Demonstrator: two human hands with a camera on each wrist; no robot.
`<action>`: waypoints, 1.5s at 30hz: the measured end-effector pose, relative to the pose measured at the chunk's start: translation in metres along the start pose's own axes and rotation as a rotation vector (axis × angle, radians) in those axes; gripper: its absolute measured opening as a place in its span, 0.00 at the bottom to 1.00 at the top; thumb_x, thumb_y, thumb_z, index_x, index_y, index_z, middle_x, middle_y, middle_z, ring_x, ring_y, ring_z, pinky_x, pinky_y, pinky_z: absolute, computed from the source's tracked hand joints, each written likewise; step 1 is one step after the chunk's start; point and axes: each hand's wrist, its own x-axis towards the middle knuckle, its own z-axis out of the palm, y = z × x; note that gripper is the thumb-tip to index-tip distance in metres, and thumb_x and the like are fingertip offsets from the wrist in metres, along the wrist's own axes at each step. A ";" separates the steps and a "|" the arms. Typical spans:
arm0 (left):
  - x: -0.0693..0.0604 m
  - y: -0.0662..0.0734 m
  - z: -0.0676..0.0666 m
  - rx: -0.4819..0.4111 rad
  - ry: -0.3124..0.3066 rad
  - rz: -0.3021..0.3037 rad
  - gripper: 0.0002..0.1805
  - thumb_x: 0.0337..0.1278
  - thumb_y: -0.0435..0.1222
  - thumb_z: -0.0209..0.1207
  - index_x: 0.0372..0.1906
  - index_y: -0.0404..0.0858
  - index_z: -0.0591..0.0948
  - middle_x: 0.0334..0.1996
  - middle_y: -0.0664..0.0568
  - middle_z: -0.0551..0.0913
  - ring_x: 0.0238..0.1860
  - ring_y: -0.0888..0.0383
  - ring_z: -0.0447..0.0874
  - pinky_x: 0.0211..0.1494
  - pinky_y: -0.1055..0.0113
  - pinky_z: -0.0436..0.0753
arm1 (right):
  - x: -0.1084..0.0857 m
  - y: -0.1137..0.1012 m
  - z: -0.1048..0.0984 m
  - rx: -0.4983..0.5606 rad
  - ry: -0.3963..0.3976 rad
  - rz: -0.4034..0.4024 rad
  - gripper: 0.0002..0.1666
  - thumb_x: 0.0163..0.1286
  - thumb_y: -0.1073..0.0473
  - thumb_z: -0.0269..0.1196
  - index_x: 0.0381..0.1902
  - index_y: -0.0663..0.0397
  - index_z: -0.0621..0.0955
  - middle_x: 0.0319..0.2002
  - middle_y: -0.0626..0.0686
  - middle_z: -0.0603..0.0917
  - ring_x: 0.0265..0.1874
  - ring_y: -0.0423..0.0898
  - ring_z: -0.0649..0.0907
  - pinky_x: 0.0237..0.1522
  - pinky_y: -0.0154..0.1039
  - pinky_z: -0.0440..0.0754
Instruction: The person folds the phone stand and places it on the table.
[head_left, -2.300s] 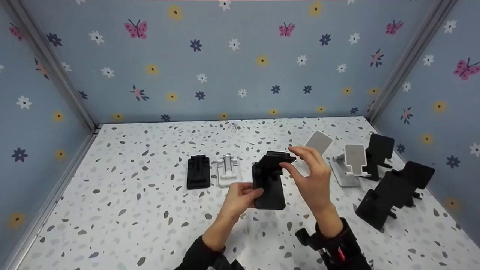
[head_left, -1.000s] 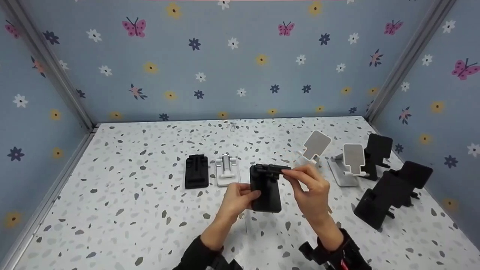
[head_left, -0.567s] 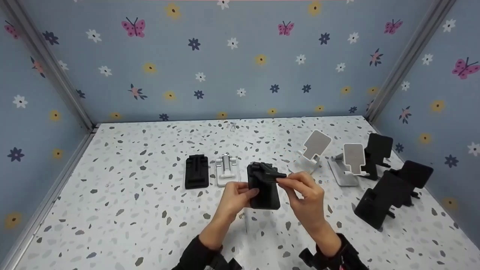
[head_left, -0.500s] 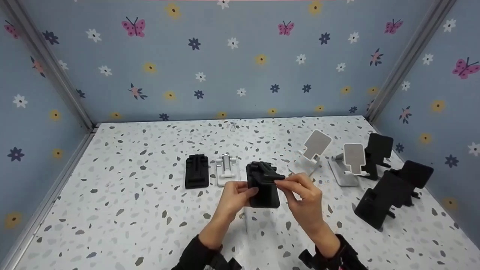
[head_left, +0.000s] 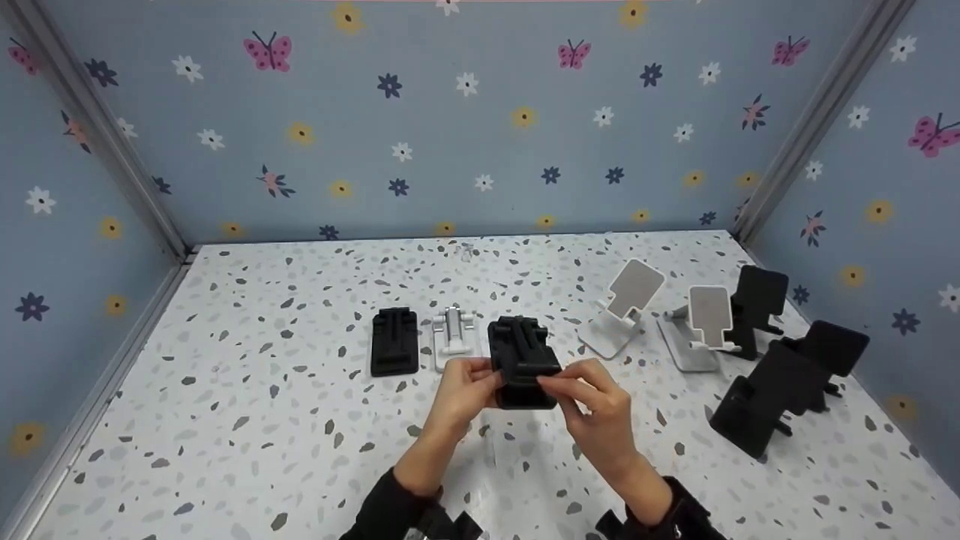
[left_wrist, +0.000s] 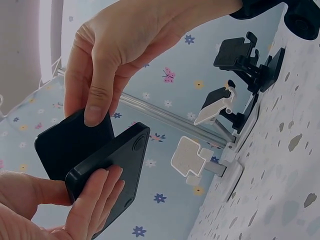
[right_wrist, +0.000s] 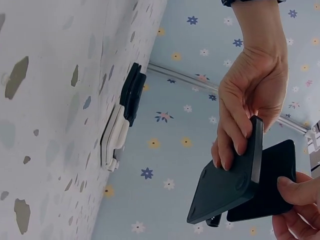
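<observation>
A black folding phone stand [head_left: 521, 352] is held above the table, its plate tilted at a narrow angle over its base. My left hand [head_left: 461, 394] grips the base [left_wrist: 112, 165] from the left side, thumb on top and fingers against the underside with the round feet. With thumb and fingertips, my right hand [head_left: 596, 405] pinches the edge of the plate [right_wrist: 267, 180]. To the left, a folded black phone stand [head_left: 394, 341] and a folded white phone stand [head_left: 454, 337] lie side by side on the table.
At the right are unfolded stands: a white one [head_left: 634, 292], another white one [head_left: 709, 315], and several black ones, including one near the front [head_left: 757, 405]. Patterned panels [head_left: 465, 135] enclose the speckled table [head_left: 262, 420] at the back and sides.
The right hand has swung the stand's plate down toward the base and moved nearer to the left hand. The left hand keeps its grip, with the stand raised slightly. The other stands have stayed put.
</observation>
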 end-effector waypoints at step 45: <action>-0.002 0.003 0.001 -0.029 -0.024 0.033 0.14 0.53 0.22 0.49 0.45 0.15 0.71 0.35 0.32 0.80 0.28 0.55 0.82 0.33 0.64 0.83 | 0.020 0.034 -0.007 0.776 -0.399 1.184 0.24 0.67 0.60 0.51 0.52 0.78 0.65 0.33 0.52 0.79 0.30 0.42 0.81 0.32 0.35 0.82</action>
